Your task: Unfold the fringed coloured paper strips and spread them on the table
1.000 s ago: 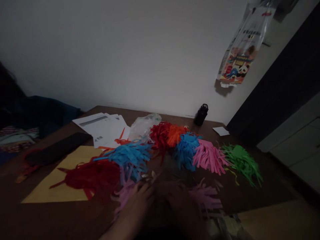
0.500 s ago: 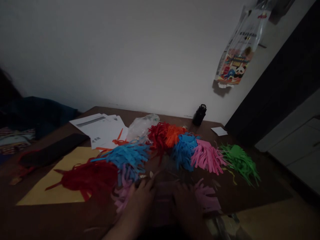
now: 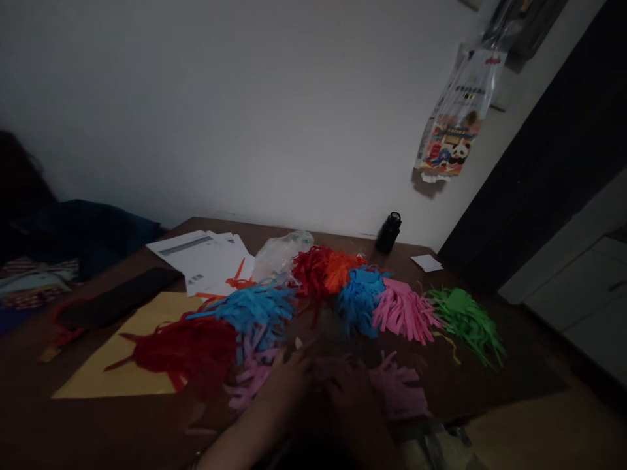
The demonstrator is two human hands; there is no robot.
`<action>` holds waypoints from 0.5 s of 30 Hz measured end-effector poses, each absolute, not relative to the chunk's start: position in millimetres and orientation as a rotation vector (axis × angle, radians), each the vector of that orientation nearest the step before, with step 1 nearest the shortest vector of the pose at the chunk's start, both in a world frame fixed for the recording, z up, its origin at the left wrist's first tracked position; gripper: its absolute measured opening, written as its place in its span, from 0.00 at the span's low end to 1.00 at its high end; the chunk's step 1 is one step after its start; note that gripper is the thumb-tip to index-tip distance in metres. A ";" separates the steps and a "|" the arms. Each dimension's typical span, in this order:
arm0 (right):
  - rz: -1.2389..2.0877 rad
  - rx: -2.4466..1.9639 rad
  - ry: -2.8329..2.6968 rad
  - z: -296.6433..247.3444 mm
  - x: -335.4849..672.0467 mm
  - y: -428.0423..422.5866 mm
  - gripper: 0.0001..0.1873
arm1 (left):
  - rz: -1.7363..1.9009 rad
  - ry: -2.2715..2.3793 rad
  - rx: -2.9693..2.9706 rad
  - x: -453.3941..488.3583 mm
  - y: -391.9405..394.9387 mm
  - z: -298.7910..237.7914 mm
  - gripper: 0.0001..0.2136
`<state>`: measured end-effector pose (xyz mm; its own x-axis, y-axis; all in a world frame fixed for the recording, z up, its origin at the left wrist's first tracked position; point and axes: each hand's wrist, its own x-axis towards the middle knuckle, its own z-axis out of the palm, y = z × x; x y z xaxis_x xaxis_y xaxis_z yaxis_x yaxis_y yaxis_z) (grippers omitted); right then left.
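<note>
Dim, blurred: left hand [image 3: 289, 385] and right hand [image 3: 350, 391] on pink fringed paper [image 3: 399, 388]; grip indiscernible; drawn closer together than before.

Bare table [image 3: 499, 385] right of hands — fringed paper heaps [image 3: 360, 300] crowding ahead.

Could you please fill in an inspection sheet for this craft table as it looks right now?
Surface: brown table, dimly lit.
Job's things: pink fringed paper under and beside both hands.
Clutter: red, blue, orange and green fringed piles, yellow sheet, white papers, black bottle.
Grippers: left hand and right hand close together on the paper; grip unclear.
Cables: nothing seen.
Surroundings: white wall, hanging printed bag.
</note>
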<state>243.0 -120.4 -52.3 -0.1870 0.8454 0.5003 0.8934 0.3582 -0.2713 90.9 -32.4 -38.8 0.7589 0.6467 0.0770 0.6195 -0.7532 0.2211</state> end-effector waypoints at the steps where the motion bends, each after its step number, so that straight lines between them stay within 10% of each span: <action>1: -0.130 -1.488 -2.054 -53.6 242.3 -119.3 0.20 | 0.248 1.007 2.771 88.9 -31.2 -39.6 0.10; 15: -0.681 -1.588 -2.088 -52.4 262.2 -95.1 0.09 | 0.603 0.804 2.737 66.6 -57.9 -93.7 0.16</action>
